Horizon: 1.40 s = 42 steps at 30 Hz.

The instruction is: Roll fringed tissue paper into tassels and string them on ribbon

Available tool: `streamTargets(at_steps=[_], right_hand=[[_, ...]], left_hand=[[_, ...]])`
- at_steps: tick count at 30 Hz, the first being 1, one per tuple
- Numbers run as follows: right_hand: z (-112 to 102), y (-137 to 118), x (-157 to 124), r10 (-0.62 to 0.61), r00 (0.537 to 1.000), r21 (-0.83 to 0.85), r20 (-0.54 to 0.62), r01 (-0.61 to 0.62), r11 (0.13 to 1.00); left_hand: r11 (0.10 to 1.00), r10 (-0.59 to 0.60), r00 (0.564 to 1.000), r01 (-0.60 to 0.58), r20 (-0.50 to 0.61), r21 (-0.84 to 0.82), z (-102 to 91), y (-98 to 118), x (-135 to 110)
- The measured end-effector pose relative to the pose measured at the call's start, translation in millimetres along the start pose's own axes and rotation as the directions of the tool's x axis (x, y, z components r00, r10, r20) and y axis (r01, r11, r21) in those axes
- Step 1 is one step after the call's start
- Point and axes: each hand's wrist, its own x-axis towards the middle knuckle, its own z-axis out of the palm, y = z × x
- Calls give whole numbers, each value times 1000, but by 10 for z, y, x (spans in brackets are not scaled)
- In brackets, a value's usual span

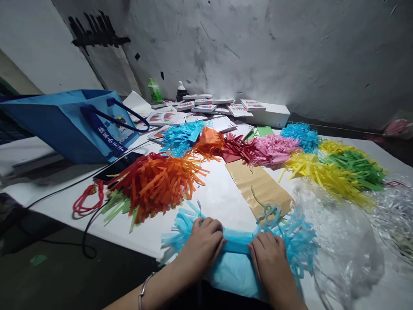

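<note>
A light blue fringed paper piece lies at the near edge of the white table. My left hand is closed on its left part, fingers curled over the folded band. My right hand is closed on the right part, knuckles up. The two hands press the band between them, and cut blue fringes spread out on both sides. A metal bangle sits on my left wrist.
Piles of fringed paper lie beyond: orange and red, blue, pink, yellow, green. A tan sheet is in the middle. A blue bag stands left, clear plastic right, small boxes at the back.
</note>
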Motion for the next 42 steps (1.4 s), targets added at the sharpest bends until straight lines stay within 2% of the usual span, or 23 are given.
streamTargets(at_steps=[4,7,10,12,14,16,19,22,26,28,31,34,36,37,39,42], right_hand=[[-6,-20,145,40,998,-154,56,-31,988],[-54,-46,173,-35,999,-35,13,35,999],[-49,-68,135,-189,982,116,-18,190,975],[-27,-80,115,-216,975,122,-48,221,968],[-16,-100,119,-186,980,142,-76,195,970],[-19,-132,140,-154,985,176,-78,165,970],[-32,-171,162,-204,978,159,-41,208,965],[-54,-138,124,-272,962,102,-20,273,957],[-108,0,1,-237,971,182,-33,239,954],[-116,45,-49,-179,983,247,-48,186,951],[-84,30,-69,-38,999,319,-16,41,947],[-46,-42,-34,118,993,298,6,-114,948],[-43,-80,-7,174,985,257,-11,-166,952],[-48,-90,1,173,984,245,-32,-160,956],[-66,-95,5,97,994,242,-59,-80,967],[-88,-84,-7,-47,998,255,-33,54,965]], left_hand=[[978,-138,987,123,81,168,-21,92,111],[975,-141,985,121,97,186,11,108,138],[979,-140,989,130,56,158,36,79,109],[991,-84,996,85,-12,106,45,52,75],[996,56,994,-50,-95,69,59,27,43],[979,201,967,-192,-158,68,84,7,22],[963,271,942,-266,-197,51,130,-21,13],[963,261,948,-268,-184,-15,147,-64,7],[960,263,956,-273,-130,-63,98,-104,-51],[969,229,968,-237,-100,-76,57,-81,-90],[984,113,991,-121,-66,-130,6,2,-115],[982,-54,998,49,-22,-181,-13,85,-84],[973,-131,991,130,3,-192,-6,115,-57],[971,-146,989,145,10,-191,2,120,-48],[980,-111,994,111,5,-166,23,114,-42],[996,59,997,-62,-48,-68,53,76,-48]])
